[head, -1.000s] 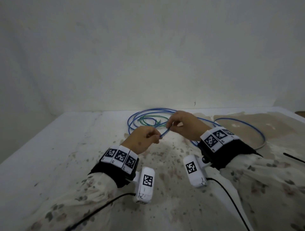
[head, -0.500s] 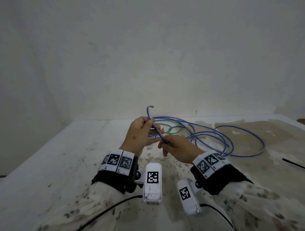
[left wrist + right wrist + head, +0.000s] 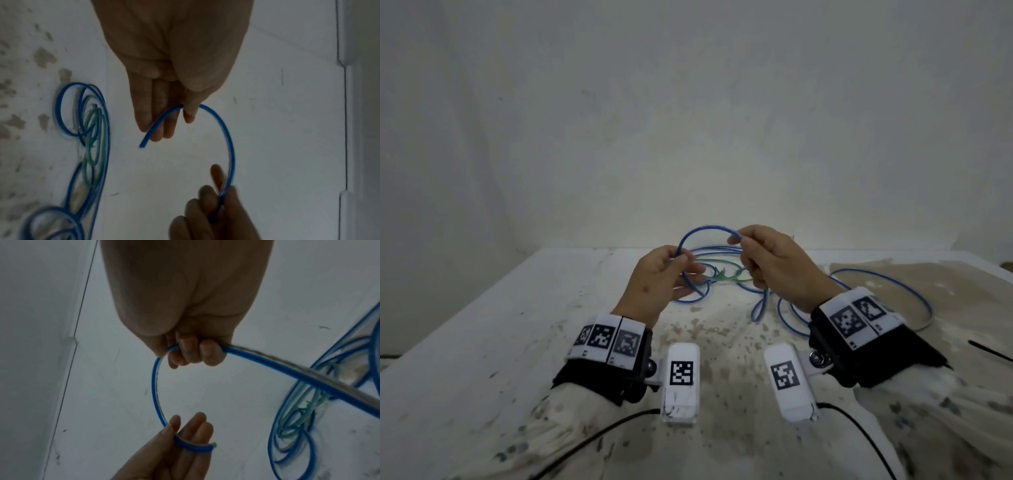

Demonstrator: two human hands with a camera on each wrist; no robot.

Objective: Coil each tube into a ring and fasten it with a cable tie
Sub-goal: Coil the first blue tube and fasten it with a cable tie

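- The thin blue plastic tube (image 3: 704, 229) is held up in the air above the table, bent into an arch between the two hands; its cut end sticks out past the left fingers, as the left wrist view shows.
- The left hand (image 3: 654, 279) pinches the tube near that free end between thumb and forefinger, the other fingers lying fairly straight under it.
- The right hand (image 3: 777, 265) is curled round the tube further along, fingers wrapped over it (the right wrist view shows the fingertips folded on top of the tube).
- From the right hand the rest of the blue tube drops to the stained white table (image 3: 482, 342) and lies there in several loose loops, spreading from behind the hands out to the right.
- A thin green plastic tube coil (image 3: 722, 270) lies on the table among the blue loops, behind and between the hands; the hands partly hide it from the head view.
- A slim black strip (image 3: 989, 350) (too small to tell what it is) lies on the table at the right edge, well apart from the tubes.
- Each wrist carries a black band with white marker tiles and a white camera block (image 3: 681, 380) with a black cable trailing toward the person.
- A plain pale wall (image 3: 688, 120) stands behind the table.
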